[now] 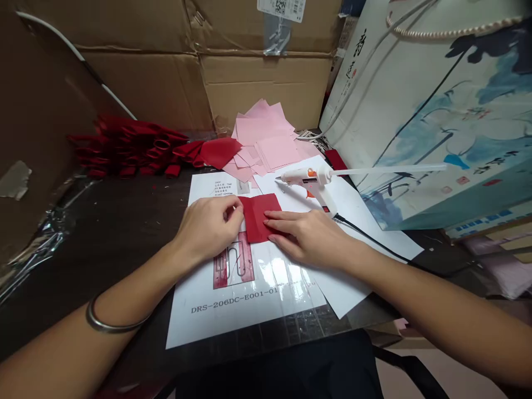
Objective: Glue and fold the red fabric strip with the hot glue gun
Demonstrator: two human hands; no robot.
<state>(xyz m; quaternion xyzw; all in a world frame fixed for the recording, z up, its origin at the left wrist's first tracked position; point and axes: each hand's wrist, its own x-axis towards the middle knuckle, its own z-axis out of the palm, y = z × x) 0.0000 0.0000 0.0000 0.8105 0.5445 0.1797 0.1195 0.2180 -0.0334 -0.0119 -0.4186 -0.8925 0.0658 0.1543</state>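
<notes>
1. Red cloth point(254, 216): centre of frame, flat with a crease running down it, on a printed sheet point(183, 332) with a glossy surface.
2. Left hand point(211, 224): thumb and forefinger together at the cloth's left edge. Probably clamped on it, though the hand hides the contact.
3. Right hand point(313, 235): fingers extended, slightly apart, tips resting on the cloth's right half; nothing gripped.
4. Glue gun point(310, 180): right of centre, on a plain white paper point(341, 285), nozzle pointing left just above the cloth's upper right corner. Glue stick point(390, 169) juts from its rear.
5. Risk, heat: if the gun is hot (not verifiable here), a right-hand slip upward could bring fingers or cloth against the nozzle.
6. Risk, snag: black cord point(374, 241) runs close above the right forearm; an arm catching it could drag the gun.
7. Risk, skew: lighter pressure from the right fingertips could let the cloth slide on the glossy surface and the crease drift.
8. Risk, mixing: pink squares point(270, 136), upper centre, lie loosely heaped near the nozzle; a drip or knock could stick or scatter some. Red pieces point(128, 147), upper left, sit well apart from the gun.
</notes>
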